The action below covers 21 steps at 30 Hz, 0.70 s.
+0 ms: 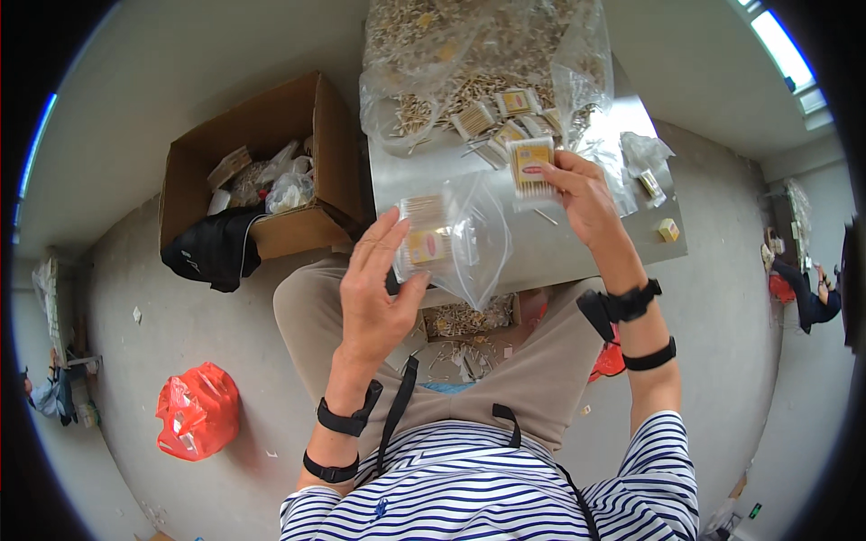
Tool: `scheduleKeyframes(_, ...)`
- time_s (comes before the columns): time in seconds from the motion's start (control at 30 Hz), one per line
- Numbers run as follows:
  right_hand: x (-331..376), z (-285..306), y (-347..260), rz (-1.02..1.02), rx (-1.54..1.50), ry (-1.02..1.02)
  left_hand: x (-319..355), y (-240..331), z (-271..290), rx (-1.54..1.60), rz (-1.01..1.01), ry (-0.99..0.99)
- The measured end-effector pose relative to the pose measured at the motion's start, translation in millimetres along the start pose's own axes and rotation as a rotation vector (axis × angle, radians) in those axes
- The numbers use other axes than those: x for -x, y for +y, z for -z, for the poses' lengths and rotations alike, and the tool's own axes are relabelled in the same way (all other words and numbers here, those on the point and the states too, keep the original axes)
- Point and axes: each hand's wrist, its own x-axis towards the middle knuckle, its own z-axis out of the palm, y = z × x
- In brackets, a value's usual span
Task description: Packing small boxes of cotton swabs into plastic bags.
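My left hand (374, 284) is closed round the side of a clear plastic bag (483, 257), thumb and fingers on either side. Inside the bag lies a pack of cotton swabs (428, 243) with a yellow label. Whether more packs lie beneath it I cannot tell. To the right, my right hand (585, 194) pinches another flat pack of cotton swabs (530, 167) between thumb and fingers, just above the metal table (388, 176). Beyond it, several similar packs (514, 104) lie beside a heap of loose cotton swabs (451, 108).
Large clear plastic sheeting (577, 63) lies over the heap. A cardboard box (338, 144) with plastic bags stands to the left, a black cloth (212, 252) over its edge. A red plastic bag (198, 410) sits on the floor. A small yellow box (668, 230) is near the table's right corner.
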Motion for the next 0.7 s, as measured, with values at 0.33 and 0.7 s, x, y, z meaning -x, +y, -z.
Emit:
scheduleKeyframes(0.33,129.1,-26.1,-34.4,0.106,0.037,-0.195,-10.0,87.4,-16.4,0.587,0.24,-0.069)
scheduleKeyframes(0.7,176.1,-51.1,-21.3,0.79,0.926,0.221,11.4,110.8,-29.5,0.448,0.052,-0.018)
